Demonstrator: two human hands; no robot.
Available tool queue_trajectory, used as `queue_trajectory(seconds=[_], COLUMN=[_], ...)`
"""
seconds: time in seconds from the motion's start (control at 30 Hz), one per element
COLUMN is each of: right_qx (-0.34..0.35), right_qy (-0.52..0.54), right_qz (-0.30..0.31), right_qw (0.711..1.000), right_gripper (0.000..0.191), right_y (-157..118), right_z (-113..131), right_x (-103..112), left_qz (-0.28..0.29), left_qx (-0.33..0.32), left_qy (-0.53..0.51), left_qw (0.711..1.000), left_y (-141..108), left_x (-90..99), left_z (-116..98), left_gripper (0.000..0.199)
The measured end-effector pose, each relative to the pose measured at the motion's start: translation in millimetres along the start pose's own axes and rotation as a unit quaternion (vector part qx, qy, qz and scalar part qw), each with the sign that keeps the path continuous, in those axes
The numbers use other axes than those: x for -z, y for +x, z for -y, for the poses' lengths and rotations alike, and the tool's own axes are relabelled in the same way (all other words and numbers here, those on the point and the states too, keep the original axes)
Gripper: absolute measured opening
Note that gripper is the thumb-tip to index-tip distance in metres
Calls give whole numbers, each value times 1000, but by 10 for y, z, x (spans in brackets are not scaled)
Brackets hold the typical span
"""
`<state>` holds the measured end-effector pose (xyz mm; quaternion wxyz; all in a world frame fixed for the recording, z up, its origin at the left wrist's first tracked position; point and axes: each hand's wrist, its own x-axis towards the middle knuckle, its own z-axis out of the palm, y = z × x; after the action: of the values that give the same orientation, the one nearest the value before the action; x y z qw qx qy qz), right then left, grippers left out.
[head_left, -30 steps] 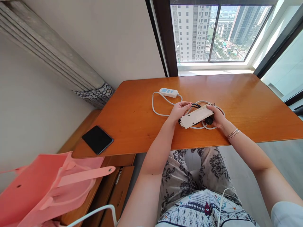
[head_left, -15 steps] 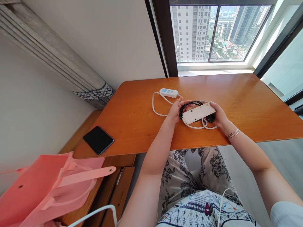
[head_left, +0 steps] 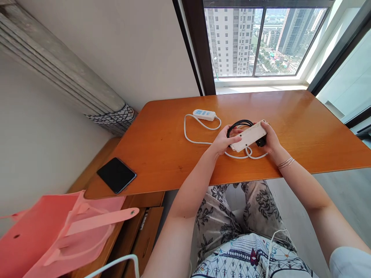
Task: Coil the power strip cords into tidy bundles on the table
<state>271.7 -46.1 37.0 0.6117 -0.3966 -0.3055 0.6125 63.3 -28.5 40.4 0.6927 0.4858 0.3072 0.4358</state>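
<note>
Both hands hold a white power strip [head_left: 249, 138], tilted with its right end higher and a plain face with small screw holes towards me. My left hand [head_left: 223, 140] closes round its left end, next to a coiled black cable [head_left: 242, 122] behind the strip. At the right end, my right hand [head_left: 271, 138] grips it with the thumb on top. A black plug [head_left: 261, 141] hangs by the right fingers. Under the strip a white cord [head_left: 199, 143] loops over the table to a white switch box [head_left: 204, 115] with blue markings.
A dark tablet or phone [head_left: 116, 175] lies near the left corner of the wooden table [head_left: 162, 154]. A pink bag [head_left: 66, 235] stands at lower left beside wooden drawers [head_left: 149, 235]. Behind the table is a window [head_left: 261, 46].
The left hand has moved from beside the black coil onto the strip's left end, away from the switch box. The strip has shifted slightly right and its right end has risen.
</note>
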Motion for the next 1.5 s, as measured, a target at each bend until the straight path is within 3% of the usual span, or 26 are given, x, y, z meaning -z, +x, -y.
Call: queue_trajectory(seconds=[0.3,0.5,0.57,0.7,0.77,0.93,1.17,1.3,1.5], right_qx=[-79,-187,-164,-90,-67,-33,56,58,-15], right_qy=[133,136,139,128,115,110,114,111,99], right_qz=[15,111,116,70,55,61,71,58,97], right_qw=[988,967,970,985,990,991,989,990,990], right_gripper=[32,24,23,35,32,19,34,35,43], right_y=[-11,-116,-109,-47,-25,-43,-67,-86,-131], right_z=[-14,68,74,45,17,-53,-28,-2,0], right_x=[-15,-59,-65,-52,-45,-68,-92,-104,-133], left_qz=[-44,-85,-97,-99,-100,-108,-66,-61,-72], left_qx=[-67,-102,-107,-93,-77,-51,-44,-61,-76], left_qy=[4,24,17,-4,-18,-49,-58,-50,-36], left_qw=[997,991,989,991,992,992,995,995,994], left_y=[91,136,136,109,94,74,46,53,67], left_x=[-3,58,67,46,31,20,-24,-22,-21], left_z=[197,229,212,151,117,42,60,82,111], left_gripper=[70,74,73,70,71,74,74,74,76])
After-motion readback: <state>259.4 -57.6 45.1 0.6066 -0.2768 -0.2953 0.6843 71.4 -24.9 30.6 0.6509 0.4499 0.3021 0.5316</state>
